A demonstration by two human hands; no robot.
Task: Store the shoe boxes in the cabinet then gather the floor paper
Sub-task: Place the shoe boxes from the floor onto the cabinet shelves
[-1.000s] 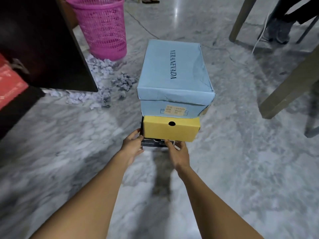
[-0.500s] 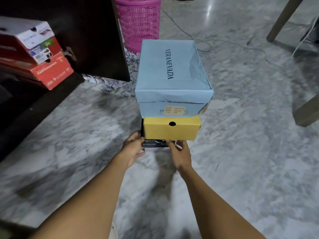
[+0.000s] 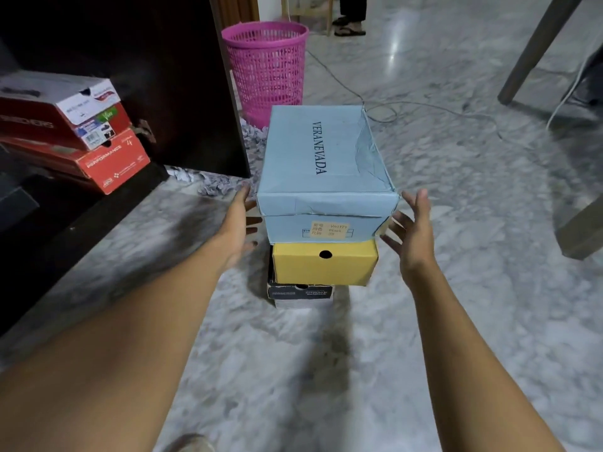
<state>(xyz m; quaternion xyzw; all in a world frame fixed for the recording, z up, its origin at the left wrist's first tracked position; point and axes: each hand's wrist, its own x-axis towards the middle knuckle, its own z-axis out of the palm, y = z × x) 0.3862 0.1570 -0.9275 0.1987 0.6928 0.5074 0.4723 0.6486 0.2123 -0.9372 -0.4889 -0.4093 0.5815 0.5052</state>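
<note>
A stack of three shoe boxes stands on the marble floor: a light blue box [image 3: 321, 164] marked VERANEVADA on top, a yellow box [image 3: 323, 264] under it, a black box [image 3: 300, 293] at the bottom. My left hand [image 3: 239, 223] is spread open beside the blue box's left side. My right hand [image 3: 412, 230] is spread open just off its right side; neither grips anything. Shredded paper [image 3: 215, 182] lies on the floor behind the stack. The dark cabinet [image 3: 107, 37] stands at the left with red and white shoe boxes [image 3: 78, 132] stacked inside.
A pink mesh basket [image 3: 267, 66] stands behind the paper beside the cabinet's side panel. A cable [image 3: 424, 107] trails over the floor. Table legs [image 3: 535, 50] stand at the right. A person's sandalled feet [image 3: 349, 27] show at the far top.
Both hands have let go of the bottom black box and risen to either side of the blue box, fingers spread. The view has shifted, bringing more of the cabinet into sight.
</note>
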